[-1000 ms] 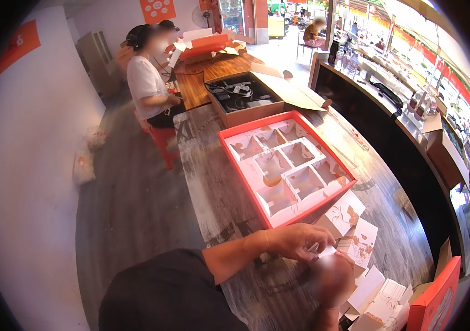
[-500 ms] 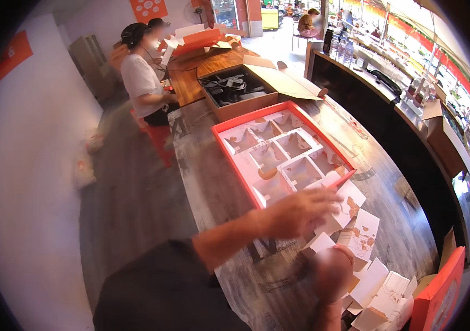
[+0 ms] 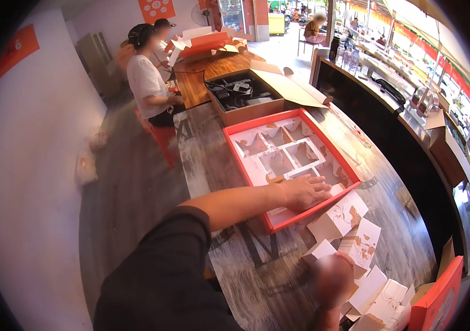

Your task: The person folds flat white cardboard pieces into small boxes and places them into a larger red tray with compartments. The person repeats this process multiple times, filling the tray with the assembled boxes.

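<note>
A shallow red-rimmed gift box (image 3: 234, 144), with white patterned dividers forming several square compartments, lies on the table. My left hand (image 3: 304, 192) reaches into its near right part, palm down, with its fingers stretched out over the compartments there. At the lower right, my right hand (image 3: 335, 280) is beside a small white carton (image 3: 321, 250). Its fingers look curled, but a blur covers much of the hand, so whether it grips the carton is unclear. Several more white cartons with brown print (image 3: 361, 243) lie around it, some with flaps raised.
Beyond the gift box stands an open brown cardboard box (image 3: 246, 115) holding black items and cables. A red lid-like panel (image 3: 438, 298) stands upright at the lower right. A dark counter (image 3: 378, 127) runs along the right. Two people (image 3: 148, 83) are at the wooden table at far left.
My left hand has moved forward and down, from above the near edge of the gift box into its compartments. My right hand stays by the white cartons. The view has shifted slightly.
</note>
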Available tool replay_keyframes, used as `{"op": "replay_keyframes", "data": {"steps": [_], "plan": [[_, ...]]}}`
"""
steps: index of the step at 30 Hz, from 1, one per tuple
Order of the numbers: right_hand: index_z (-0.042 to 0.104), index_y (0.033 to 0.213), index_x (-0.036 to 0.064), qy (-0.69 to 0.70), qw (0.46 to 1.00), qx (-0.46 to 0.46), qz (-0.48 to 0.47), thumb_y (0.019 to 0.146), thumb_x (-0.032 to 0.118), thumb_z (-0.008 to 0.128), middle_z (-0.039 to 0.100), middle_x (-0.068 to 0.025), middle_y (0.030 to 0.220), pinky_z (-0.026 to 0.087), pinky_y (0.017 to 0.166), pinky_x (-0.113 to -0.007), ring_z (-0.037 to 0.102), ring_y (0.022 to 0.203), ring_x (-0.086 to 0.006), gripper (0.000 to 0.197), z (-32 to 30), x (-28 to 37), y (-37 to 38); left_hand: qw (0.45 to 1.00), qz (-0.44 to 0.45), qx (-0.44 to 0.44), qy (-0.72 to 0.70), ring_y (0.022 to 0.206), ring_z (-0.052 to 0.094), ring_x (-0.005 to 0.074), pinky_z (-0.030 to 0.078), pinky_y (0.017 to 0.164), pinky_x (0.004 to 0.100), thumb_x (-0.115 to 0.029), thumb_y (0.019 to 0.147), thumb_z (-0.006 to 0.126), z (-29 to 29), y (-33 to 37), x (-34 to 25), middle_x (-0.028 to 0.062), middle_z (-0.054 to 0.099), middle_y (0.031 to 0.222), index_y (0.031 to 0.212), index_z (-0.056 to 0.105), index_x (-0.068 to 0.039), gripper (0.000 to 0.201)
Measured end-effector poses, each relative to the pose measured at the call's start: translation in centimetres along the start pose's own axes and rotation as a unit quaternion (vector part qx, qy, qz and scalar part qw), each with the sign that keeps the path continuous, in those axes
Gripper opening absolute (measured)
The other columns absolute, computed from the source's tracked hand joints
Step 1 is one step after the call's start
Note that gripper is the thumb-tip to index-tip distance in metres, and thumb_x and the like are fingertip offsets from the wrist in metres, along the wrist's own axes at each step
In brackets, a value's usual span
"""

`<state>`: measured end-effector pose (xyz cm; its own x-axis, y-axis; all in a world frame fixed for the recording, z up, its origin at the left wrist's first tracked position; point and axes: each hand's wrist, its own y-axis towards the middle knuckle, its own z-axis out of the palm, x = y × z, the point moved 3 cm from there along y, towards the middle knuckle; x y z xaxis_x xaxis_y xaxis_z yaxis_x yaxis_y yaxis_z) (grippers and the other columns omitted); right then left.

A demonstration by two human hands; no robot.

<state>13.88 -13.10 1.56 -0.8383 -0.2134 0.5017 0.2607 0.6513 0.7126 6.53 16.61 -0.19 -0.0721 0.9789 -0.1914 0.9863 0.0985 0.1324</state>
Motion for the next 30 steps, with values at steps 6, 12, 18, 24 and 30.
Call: {"op": "replay_keyframes", "data": {"steps": [6,12,18,24,30], "plan": [[0.064,0.11,0.0006,0.029,0.999,-0.003,0.019,0.087,0.002,0.066,0.067,-0.0153,0.112,0.053,0.094,-0.043,0.065,0.107,-0.034,0.023,0.2,-0.5,-0.4,0.999,-0.019,-0.002,-0.029,0.154,0.031,0.0377,0.029,0.125,0.0441,-0.031,0.103,0.05,-0.7,-0.6,-0.6,0.0163,0.04,0.163,0.152,0.051,-0.014,0.052],[0.064,0.114,0.0015,0.005,1.0,-0.001,-0.001,0.088,0.003,0.066,0.066,-0.0146,0.113,0.053,0.093,-0.043,0.064,0.108,-0.0342,0.026,0.4,0.0,0.0,0.997,0.039,0.064,0.02,0.151,0.037,0.0362,0.03,0.125,0.043,-0.028,0.105,0.051,-4.6,-4.3,-1.6,0.0189,0.046,0.158,0.148,0.054,-0.007,0.048],[0.064,0.116,0.001,0.029,0.999,0.006,0.023,0.083,0.007,0.072,0.066,-0.0146,0.115,0.052,0.094,-0.041,0.063,0.109,-0.0324,0.035,0.6,-0.9,-0.6,0.997,0.003,0.074,-0.012,0.151,0.037,0.0356,0.028,0.125,0.0518,-0.031,0.105,0.053,-3.9,-7.0,-1.6,0.0182,0.046,0.157,0.153,0.047,-0.011,0.053],[0.063,0.117,0.0006,-0.074,0.996,0.022,-0.056,0.081,0.004,0.071,0.067,-0.015,0.112,0.053,0.094,-0.044,0.065,0.105,-0.0357,0.037,0.4,-0.9,-0.7,0.996,0.026,0.077,0.039,0.153,0.033,0.0379,0.027,0.124,0.052,-0.035,0.093,0.071,-5.9,-6.6,-0.8,0.0168,0.038,0.163,0.153,0.047,-0.014,0.068],[0.063,0.109,0.0028,0.031,1.0,-0.007,-0.001,0.077,0.002,0.074,0.067,-0.0144,0.117,0.054,0.094,-0.041,0.065,0.109,-0.0316,0.033,0.6,-0.5,0.2,0.994,-0.058,0.09,-0.012,0.152,0.032,0.0414,0.025,0.124,0.0544,-0.042,0.096,0.068,-4.2,-8.7,-0.4,0.0177,0.039,0.163,0.153,0.047,-0.013,0.068]]}}
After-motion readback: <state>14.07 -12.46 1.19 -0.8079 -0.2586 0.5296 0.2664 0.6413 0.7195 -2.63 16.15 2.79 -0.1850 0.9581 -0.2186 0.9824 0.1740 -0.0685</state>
